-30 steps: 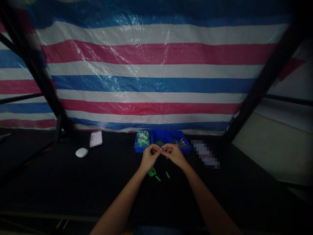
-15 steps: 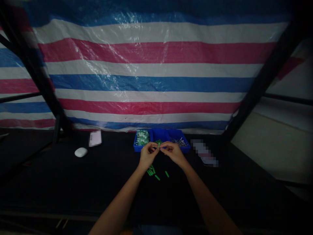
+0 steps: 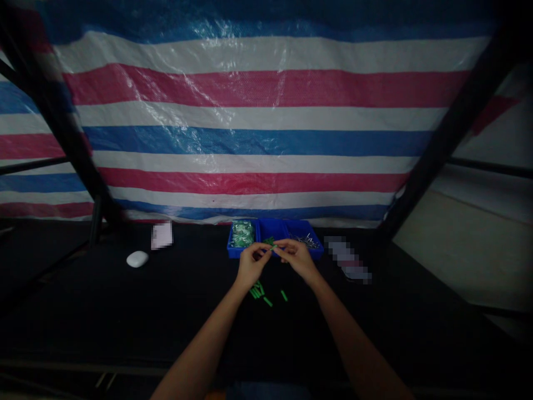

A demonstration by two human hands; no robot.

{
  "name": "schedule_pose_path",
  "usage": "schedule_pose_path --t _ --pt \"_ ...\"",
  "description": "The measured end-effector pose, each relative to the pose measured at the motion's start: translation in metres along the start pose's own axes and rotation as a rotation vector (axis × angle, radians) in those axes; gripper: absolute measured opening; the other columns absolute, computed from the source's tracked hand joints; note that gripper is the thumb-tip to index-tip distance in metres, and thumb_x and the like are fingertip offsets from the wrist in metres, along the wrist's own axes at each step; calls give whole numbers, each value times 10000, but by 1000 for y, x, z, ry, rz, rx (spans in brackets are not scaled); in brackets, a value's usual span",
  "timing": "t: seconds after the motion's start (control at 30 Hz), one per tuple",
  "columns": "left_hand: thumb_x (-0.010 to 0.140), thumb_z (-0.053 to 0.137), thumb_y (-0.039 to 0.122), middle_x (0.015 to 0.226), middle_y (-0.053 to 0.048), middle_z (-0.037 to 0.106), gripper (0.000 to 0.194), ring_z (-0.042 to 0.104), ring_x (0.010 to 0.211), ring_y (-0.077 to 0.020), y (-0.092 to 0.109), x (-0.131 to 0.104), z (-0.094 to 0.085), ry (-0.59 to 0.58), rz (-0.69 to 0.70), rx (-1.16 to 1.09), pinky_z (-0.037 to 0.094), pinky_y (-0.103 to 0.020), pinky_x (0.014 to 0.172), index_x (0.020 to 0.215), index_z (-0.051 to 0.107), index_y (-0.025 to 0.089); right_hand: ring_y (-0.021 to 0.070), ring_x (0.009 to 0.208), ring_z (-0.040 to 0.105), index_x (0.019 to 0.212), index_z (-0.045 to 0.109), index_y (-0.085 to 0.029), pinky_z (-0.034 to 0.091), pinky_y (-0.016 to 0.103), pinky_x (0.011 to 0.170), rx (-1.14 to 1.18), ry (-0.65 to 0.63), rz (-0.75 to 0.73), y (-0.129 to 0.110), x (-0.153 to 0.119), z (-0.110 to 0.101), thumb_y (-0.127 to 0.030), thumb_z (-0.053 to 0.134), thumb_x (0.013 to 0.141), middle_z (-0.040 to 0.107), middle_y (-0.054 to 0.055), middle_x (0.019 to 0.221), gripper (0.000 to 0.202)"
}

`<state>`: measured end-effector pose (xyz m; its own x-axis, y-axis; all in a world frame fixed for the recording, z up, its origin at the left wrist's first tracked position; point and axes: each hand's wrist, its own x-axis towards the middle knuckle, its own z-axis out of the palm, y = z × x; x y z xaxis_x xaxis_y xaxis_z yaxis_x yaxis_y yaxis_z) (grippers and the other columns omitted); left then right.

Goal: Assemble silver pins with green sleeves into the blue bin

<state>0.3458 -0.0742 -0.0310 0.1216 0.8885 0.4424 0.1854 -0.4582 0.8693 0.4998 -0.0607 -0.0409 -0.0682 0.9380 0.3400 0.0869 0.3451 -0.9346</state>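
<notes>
My left hand [image 3: 252,262] and my right hand [image 3: 298,259] meet at the front of a blue divided tray [image 3: 272,226]. Between their fingertips is a small green plastic piece [image 3: 273,248], which looks like a wall plug; both hands pinch it. More green pieces [image 3: 270,241] lie in the tray's middle compartment, partly behind my fingers. Clear packets with green contents [image 3: 243,234] fill the left compartment, and metal screws [image 3: 307,241] lie in the right one. On the black table below my hands rest several loose green pieces [image 3: 256,290], with one [image 3: 284,295] apart on the right.
A white rounded object [image 3: 137,259] and a blurred pale item [image 3: 161,235] sit on the left of the black table [image 3: 166,311]. Right of the tray lies a blurred long item [image 3: 348,260]. A striped tarp [image 3: 258,141] hangs behind, between dark frame posts [image 3: 441,130].
The green piece between my fingertips has tilted from upright to more level. My right fingers have shifted slightly around it; the loose pieces lie as before.
</notes>
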Motion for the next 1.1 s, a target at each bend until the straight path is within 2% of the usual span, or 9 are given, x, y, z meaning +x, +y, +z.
schedule_pose_path --t 0.3,0.6,0.7,0.77,0.8,0.87,1.0,1.03,1.1 --pt "681 614 305 765 -53 636 231 525 623 -107 -6 5 -2 32 -52 -134 415 -227 597 835 651 136 89 454 503 718 599 -155 416 222 435 46 -76 37 -5 -4 5 -404 678 583 615 11 628 295" --pt "646 655 318 790 -75 644 262 563 670 -131 -6 3 4 4 -79 -209 450 -255 636 826 638 128 94 408 507 698 543 -158 376 208 400 56 -151 198 -2 -6 5 -417 692 562 565 -32 514 328" --pt "670 634 324 844 -87 646 296 571 704 -135 -1 -3 -7 1 -72 -175 452 -262 670 892 619 130 90 410 507 717 538 -161 361 195 391 81 -156 225 -2 -6 4 -409 689 569 585 -27 523 326" --pt "695 605 331 909 -85 636 324 570 737 -136 4 -8 -34 41 -54 -90 449 -267 705 957 595 141 81 401 501 742 536 -160 353 188 380 106 -117 246 -1 -4 2 -411 684 576 632 3 592 335" --pt "707 588 336 940 -80 627 331 567 755 -138 6 -10 -55 68 -41 -12 445 -270 722 979 586 147 76 391 495 757 537 -158 349 186 373 115 -83 258 -1 -2 1 -417 678 581 652 23 634 344" --pt "729 550 350 970 -65 612 332 559 813 -155 5 -12 -108 191 -34 207 435 -284 765 997 573 155 68 369 486 790 542 -152 347 183 359 120 -3 278 1 1 -3 -434 662 594 672 54 689 364" --pt "788 409 334 1038 -61 578 344 548 867 -189 -10 -5 -229 392 -117 666 434 -302 767 1046 548 154 69 301 453 811 560 -137 329 189 314 61 146 272 5 4 -5 -476 643 598 663 57 618 409" --pt "798 373 304 1048 -67 572 347 541 898 -197 -16 -1 -254 393 -154 778 426 -304 786 1054 550 151 72 285 444 804 566 -133 319 191 300 35 164 261 6 4 -4 -490 637 599 657 55 594 417" --pt "786 346 238 1060 -75 563 347 524 946 -221 -29 5 -294 273 -255 1019 410 -316 810 1021 590 163 77 266 435 783 576 -129 306 194 280 -17 180 234 9 3 0 -516 616 611 647 55 563 426"
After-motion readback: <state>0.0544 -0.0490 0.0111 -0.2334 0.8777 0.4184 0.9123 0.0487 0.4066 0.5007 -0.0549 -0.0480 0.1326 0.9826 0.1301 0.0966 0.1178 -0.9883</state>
